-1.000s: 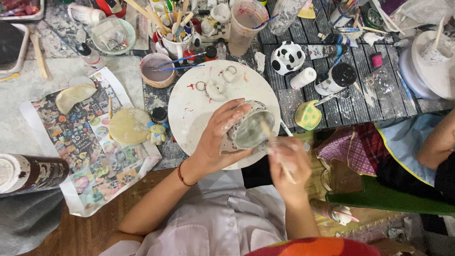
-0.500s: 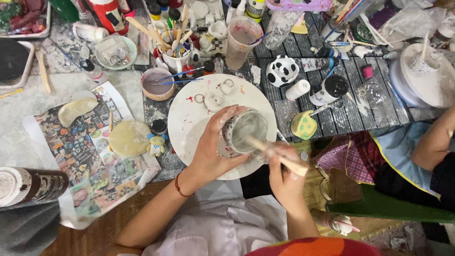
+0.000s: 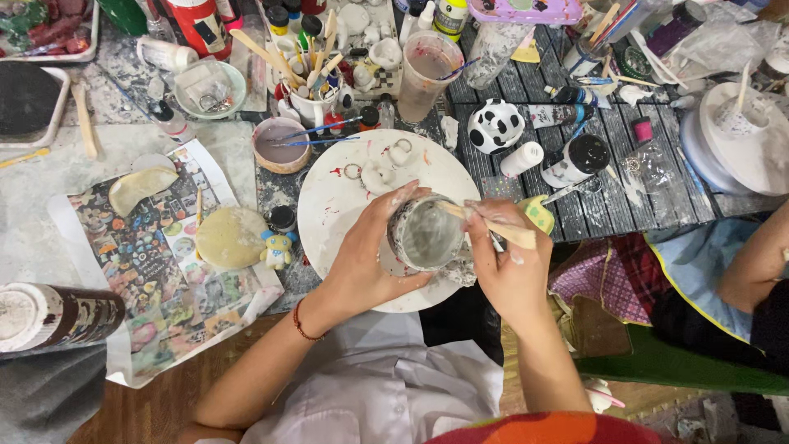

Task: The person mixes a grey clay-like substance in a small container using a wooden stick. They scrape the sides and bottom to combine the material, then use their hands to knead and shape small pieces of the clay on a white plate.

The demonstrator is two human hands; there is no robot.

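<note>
My left hand (image 3: 366, 259) grips a small round ceramic cup (image 3: 425, 234), grey-white inside, held over a round white turntable plate (image 3: 333, 201). My right hand (image 3: 505, 267) holds a wooden-handled brush (image 3: 493, 228) whose tip reaches into the cup's rim. A red cord bracelet sits on my left wrist. Small white ring-shaped clay pieces (image 3: 386, 164) lie on the far part of the plate.
A cup of brushes (image 3: 308, 74), a murky water cup (image 3: 427, 74), a cow-spotted mug (image 3: 496, 126) and paint bottles crowd the far side. A flat clay disc (image 3: 230, 237) and small figurine (image 3: 277, 249) lie on printed paper at left. Another person's arm (image 3: 760, 263) is at right.
The view has shifted slightly. My right hand has swung the brush from pointing down toward me to lying across the cup's rim, with its tip inside the cup. My left hand keeps its hold.
</note>
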